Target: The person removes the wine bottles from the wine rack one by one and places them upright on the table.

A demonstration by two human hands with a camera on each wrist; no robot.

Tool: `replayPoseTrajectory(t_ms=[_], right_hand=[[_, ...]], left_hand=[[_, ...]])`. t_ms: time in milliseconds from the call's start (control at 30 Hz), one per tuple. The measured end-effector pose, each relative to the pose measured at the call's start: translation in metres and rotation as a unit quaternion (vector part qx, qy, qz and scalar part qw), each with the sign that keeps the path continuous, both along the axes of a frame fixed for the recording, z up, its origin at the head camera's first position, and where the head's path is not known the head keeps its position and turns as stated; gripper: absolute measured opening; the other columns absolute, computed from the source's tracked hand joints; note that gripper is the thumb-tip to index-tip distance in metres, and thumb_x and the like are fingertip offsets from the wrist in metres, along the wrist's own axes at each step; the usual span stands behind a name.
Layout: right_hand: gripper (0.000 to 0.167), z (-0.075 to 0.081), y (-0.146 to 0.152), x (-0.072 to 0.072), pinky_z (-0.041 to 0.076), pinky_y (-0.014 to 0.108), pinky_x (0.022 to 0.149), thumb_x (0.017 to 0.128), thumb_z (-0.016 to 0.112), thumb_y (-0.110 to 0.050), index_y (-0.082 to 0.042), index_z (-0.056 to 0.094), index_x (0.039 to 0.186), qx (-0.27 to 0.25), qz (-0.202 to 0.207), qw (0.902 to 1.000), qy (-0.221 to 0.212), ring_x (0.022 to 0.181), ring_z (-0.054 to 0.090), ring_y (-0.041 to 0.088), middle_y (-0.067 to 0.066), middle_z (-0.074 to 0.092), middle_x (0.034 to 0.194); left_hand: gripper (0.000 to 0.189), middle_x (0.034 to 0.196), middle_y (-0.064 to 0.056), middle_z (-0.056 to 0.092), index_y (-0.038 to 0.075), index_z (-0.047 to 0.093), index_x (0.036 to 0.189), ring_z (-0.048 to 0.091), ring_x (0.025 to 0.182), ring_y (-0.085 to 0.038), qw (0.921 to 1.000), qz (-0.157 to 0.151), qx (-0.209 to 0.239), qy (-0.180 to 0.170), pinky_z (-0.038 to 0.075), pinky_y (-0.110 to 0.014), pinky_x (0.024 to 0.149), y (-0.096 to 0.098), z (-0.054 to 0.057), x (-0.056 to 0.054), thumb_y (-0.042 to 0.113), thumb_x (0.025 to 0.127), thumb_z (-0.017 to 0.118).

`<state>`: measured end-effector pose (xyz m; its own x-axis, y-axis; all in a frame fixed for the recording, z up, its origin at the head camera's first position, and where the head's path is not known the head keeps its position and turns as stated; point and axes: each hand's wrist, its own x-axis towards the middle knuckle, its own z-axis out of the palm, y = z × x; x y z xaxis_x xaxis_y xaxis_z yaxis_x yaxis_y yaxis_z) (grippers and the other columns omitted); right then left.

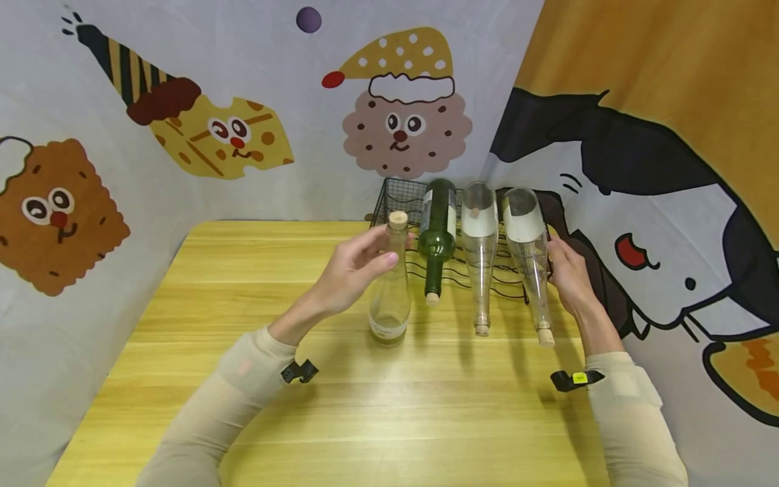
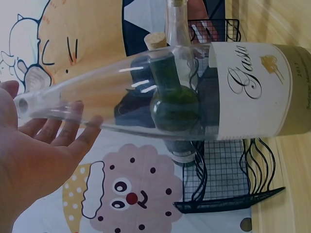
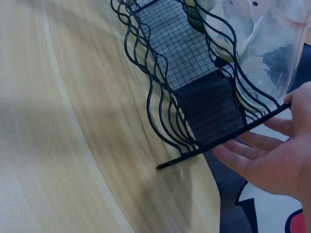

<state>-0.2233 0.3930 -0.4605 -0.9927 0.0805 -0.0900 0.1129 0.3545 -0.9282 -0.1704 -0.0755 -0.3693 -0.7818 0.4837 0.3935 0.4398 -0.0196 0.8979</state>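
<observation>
A clear glass bottle (image 1: pixel 389 308) with a cork and a pale label stands upright on the table, left of a black wire wine rack (image 3: pixel 209 146). My left hand (image 1: pixel 356 267) holds its neck, thumb in front and fingers behind; the fingers show through the glass in the left wrist view. My right hand (image 3: pixel 277 155) grips the rack's right end rail, with fingers on the outer side. In the rack lie a green bottle (image 1: pixel 439 243) and two clear bottles, one in the middle (image 1: pixel 479 257) and one at the right (image 1: pixel 531 260), corks toward me.
The wooden table (image 1: pixel 341 419) meets a cartoon-print cloth (image 1: pixel 255 196) behind the rack and at both sides. The corked necks of the lying bottles stick out past the rack's front edge. A small black camera (image 1: pixel 299 371) sits on each wrist.
</observation>
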Motion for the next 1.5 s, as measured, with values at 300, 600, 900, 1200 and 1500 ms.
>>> replayPoseTrajectory(t_ms=[300,600,900,1200,1500], right_hand=[[0.076,-0.0020,-0.0016,0.0004,0.031,0.081,0.134,0.120,0.028,-0.061,-0.019,0.019,0.183,-0.010,0.001,0.9999,0.004,0.171,0.025,0.050,0.019,0.013,0.191],[0.075,-0.0016,-0.0018,0.0014,0.029,0.082,0.134,0.121,0.029,-0.060,-0.019,0.017,0.183,-0.009,0.003,0.9999,0.006,0.173,0.021,0.050,0.018,0.011,0.192],[0.073,-0.0022,-0.0021,-0.0015,0.035,0.080,0.133,0.121,0.028,-0.058,-0.018,0.021,0.183,-0.007,-0.004,0.9999,0.011,0.168,0.032,0.047,0.018,0.016,0.190],[0.073,-0.0002,-0.0039,0.0002,0.037,0.079,0.132,0.121,0.027,-0.058,-0.019,0.021,0.183,0.000,-0.006,0.9999,0.011,0.165,0.035,0.046,0.022,0.022,0.188],[0.073,0.0023,-0.0023,0.0017,0.032,0.082,0.133,0.121,0.027,-0.059,-0.020,0.019,0.183,-0.001,-0.004,0.9999,0.012,0.170,0.028,0.049,0.020,0.019,0.190]], left_hand=[[0.042,0.142,-0.031,0.073,-0.003,0.060,0.154,0.074,0.132,-0.045,0.9998,0.001,0.020,0.000,0.064,-0.037,0.115,0.0081,0.0003,-0.0003,0.010,0.115,0.056],[0.039,0.136,-0.026,0.077,-0.005,0.061,0.151,0.076,0.129,-0.040,0.9998,0.008,0.018,0.002,0.066,-0.039,0.114,0.0095,0.0016,-0.0018,0.009,0.115,0.056],[0.036,0.135,-0.025,0.078,-0.003,0.063,0.150,0.077,0.126,-0.046,0.9997,0.013,0.010,0.018,0.068,-0.035,0.108,0.0092,0.0038,-0.0013,0.009,0.116,0.057],[0.034,0.131,-0.023,0.080,-0.001,0.065,0.147,0.078,0.122,-0.047,0.9987,0.023,0.000,0.045,0.069,-0.035,0.102,0.0091,0.0033,-0.0029,0.013,0.118,0.057],[0.033,0.129,-0.022,0.081,-0.001,0.066,0.146,0.080,0.117,-0.030,0.9972,0.038,-0.016,0.062,0.070,-0.035,0.103,0.0045,0.0064,-0.0016,0.012,0.118,0.055]])
